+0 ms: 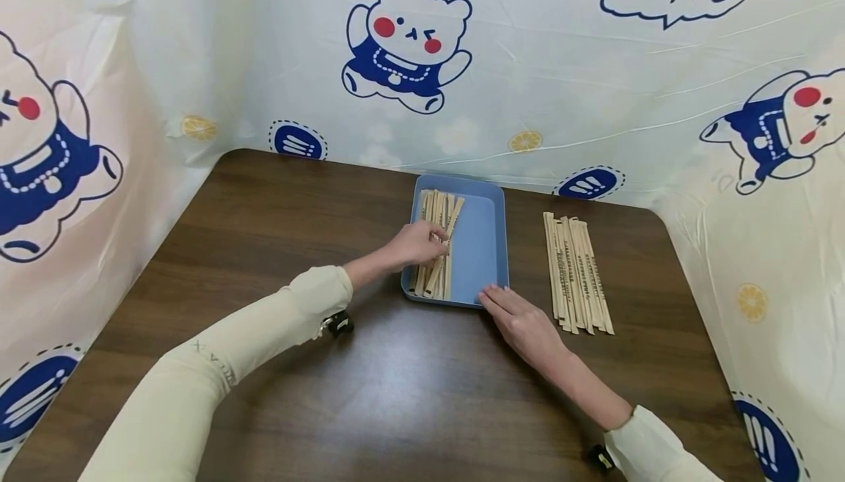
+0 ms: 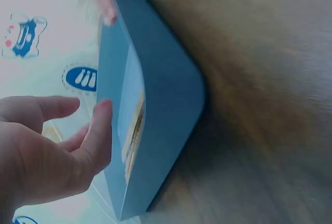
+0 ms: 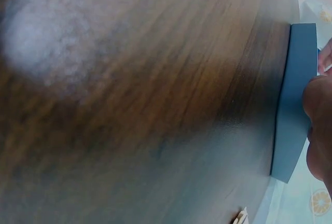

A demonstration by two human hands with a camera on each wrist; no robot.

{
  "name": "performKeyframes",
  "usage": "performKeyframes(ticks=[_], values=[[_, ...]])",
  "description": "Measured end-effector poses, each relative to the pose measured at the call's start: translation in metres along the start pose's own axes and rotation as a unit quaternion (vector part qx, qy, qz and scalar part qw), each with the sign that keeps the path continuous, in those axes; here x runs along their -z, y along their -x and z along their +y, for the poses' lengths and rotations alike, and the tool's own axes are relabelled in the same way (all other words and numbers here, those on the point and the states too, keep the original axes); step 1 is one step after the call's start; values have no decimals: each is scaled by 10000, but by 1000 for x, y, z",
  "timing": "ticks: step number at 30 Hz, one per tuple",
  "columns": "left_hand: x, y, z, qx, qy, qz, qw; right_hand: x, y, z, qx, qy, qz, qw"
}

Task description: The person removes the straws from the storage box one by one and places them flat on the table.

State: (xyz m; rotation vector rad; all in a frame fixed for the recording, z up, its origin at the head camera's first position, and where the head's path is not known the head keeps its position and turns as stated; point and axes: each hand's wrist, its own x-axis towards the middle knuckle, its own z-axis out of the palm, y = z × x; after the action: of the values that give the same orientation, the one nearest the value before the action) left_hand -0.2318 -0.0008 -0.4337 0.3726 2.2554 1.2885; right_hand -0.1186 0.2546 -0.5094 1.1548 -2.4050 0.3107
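A shallow blue tray (image 1: 480,225) lies on the brown table. Along its left side rests a bunch of slim, beige paper-wrapped sticks (image 1: 430,207), which look like disposable chopsticks; one lies slantwise on top. Over this bunch is my left hand (image 1: 417,243), its fingers loosely bent. In the left wrist view the thumb and fingers stand apart with nothing between them. My right hand (image 1: 524,322) holds the tray's near right corner, fingers over the rim; its thumb is hidden in the head view. The right wrist view shows part of that hand against the tray's outer wall (image 3: 296,94).
Right of the tray, a second bunch of paper-wrapped sticks (image 1: 577,276) lies side by side on the table (image 1: 370,409). A printed cloth (image 1: 277,49) with bear drawings hangs behind the table and along both sides.
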Motion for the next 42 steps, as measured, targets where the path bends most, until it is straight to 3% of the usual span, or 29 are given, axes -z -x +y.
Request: performKeyframes(ticks=[3, 6, 16, 20, 29, 36, 42], values=[[2, -10, 4, 321, 483, -44, 9983, -1, 0, 0, 58, 24, 107, 9999], [4, -17, 6, 462, 670, 11, 9967, -1, -1, 0, 69, 43, 138, 9999], [5, -39, 6, 585, 972, 138, 9934, 0, 1, 1, -84, -32, -23, 10000], [3, -47, 6, 613, 720, 340, 9949, -1, 1, 0, -58, -80, 45, 9999], [-3, -56, 6, 263, -148, 843, 9960, -2, 1, -1, -76, -98, 96, 9999], [-4, -64, 5, 330, -599, 809, 9944, -3, 1, -1, -147, -147, 102, 9997], [-4, -71, 6, 279, -1324, 794, 9876, -2, 0, -2, -154, -127, 139, 9997]])
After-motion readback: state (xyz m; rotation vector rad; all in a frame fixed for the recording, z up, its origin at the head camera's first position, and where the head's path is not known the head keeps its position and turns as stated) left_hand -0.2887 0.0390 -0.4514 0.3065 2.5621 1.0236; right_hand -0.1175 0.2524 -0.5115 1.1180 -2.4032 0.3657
